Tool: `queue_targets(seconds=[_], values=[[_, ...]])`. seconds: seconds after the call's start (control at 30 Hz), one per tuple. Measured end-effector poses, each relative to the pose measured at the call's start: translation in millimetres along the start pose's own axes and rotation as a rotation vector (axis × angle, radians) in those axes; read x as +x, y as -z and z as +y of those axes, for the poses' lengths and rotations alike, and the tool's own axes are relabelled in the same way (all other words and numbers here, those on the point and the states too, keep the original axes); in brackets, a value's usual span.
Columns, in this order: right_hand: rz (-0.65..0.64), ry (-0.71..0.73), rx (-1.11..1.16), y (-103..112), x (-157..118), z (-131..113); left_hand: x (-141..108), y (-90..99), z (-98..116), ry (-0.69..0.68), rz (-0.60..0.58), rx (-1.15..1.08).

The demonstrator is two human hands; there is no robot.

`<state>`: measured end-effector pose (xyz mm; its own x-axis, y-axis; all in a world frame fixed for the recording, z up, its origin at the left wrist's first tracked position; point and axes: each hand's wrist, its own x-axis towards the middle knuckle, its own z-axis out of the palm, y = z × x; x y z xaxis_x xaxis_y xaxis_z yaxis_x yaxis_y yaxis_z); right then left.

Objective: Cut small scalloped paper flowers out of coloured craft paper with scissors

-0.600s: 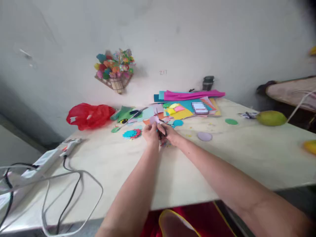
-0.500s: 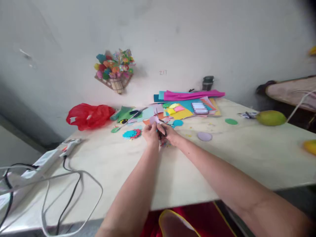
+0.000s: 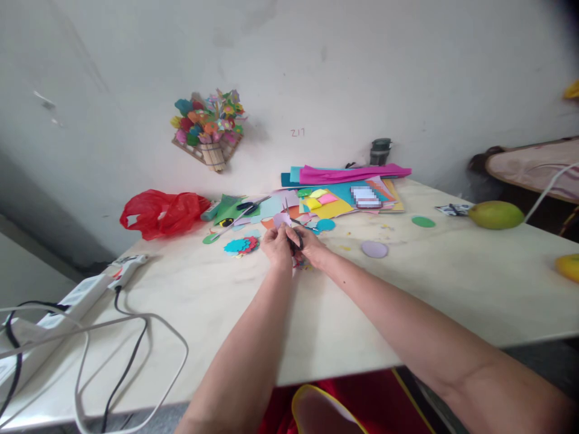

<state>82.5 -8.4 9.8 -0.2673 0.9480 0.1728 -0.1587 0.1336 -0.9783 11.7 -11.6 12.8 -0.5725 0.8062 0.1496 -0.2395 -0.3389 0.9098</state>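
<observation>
My left hand [image 3: 275, 243] is closed, pinching a light purple paper piece [image 3: 281, 220] near the middle of the table. Close against it, my right hand [image 3: 310, 242] is closed round the dark handles of a pair of scissors [image 3: 297, 241]. The blades point up and away, parted beside the purple paper. Left of my hands lies a stack of scalloped blue and red paper shapes [image 3: 239, 246]. Small coloured scraps [image 3: 302, 264] lie just below my fingers. To the right are a blue paper circle [image 3: 325, 225], a purple circle [image 3: 374, 249] and a green circle [image 3: 423, 222].
A red plastic bag [image 3: 165, 211], another pair of scissors [image 3: 253, 206] and coloured sheets [image 3: 335, 205] lie along the back. Power strips [image 3: 85, 295] with looping cables are on the left. A green mango-like fruit [image 3: 496, 215] sits at the right. Paper flowers [image 3: 210, 123] hang on the wall.
Both hands stay almost in the same place, still holding the scissors and the purple paper. The view has shifted very slightly and looks sharper.
</observation>
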Motion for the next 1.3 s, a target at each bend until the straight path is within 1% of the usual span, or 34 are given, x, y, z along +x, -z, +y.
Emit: queue_targets(seconds=[0.23,0.4,0.5,0.6,0.7,0.8,0.93,1.03,1.13,1.23,1.3], values=[[0.056,-0.011,0.013,-3.8,-4.1,-5.6,-5.7,-3.1,4.4,0.031,0.024,-0.048],[0.093,-0.014,0.053,-5.7,-3.1,-4.0,-8.5,-4.6,7.6,0.072,0.034,-0.083],[0.105,-0.012,0.072,-6.7,-2.6,-3.3,-7.5,-3.6,7.0,0.077,0.012,-0.096],[0.101,-0.018,0.064,-5.0,-1.8,-3.7,-0.4,-0.2,2.3,0.066,-0.026,-0.128],[0.099,0.023,0.054,1.7,0.7,-5.1,11.4,5.9,-3.0,0.055,-0.084,-0.193],[0.104,0.05,0.028,12.6,4.6,-8.2,21.4,12.8,-3.8,0.12,-0.167,-0.25],[0.199,0.036,0.045,28.9,9.8,-14.1,25.7,19.7,1.3,0.199,-0.282,-0.229],[0.221,0.02,0.066,39.3,12.8,-16.9,26.5,23.1,3.1,0.249,-0.37,-0.19],[0.205,0.015,0.073,46.2,14.5,-18.1,27.8,26.0,1.1,0.288,-0.472,-0.139],[0.152,0.022,0.06,49.4,15.0,-18.5,29.1,28.5,-1.6,0.34,-0.587,-0.08],[0.107,0.028,0.049,50.4,14.8,-18.6,29.7,29.8,-2.6,0.354,-0.633,-0.05]])
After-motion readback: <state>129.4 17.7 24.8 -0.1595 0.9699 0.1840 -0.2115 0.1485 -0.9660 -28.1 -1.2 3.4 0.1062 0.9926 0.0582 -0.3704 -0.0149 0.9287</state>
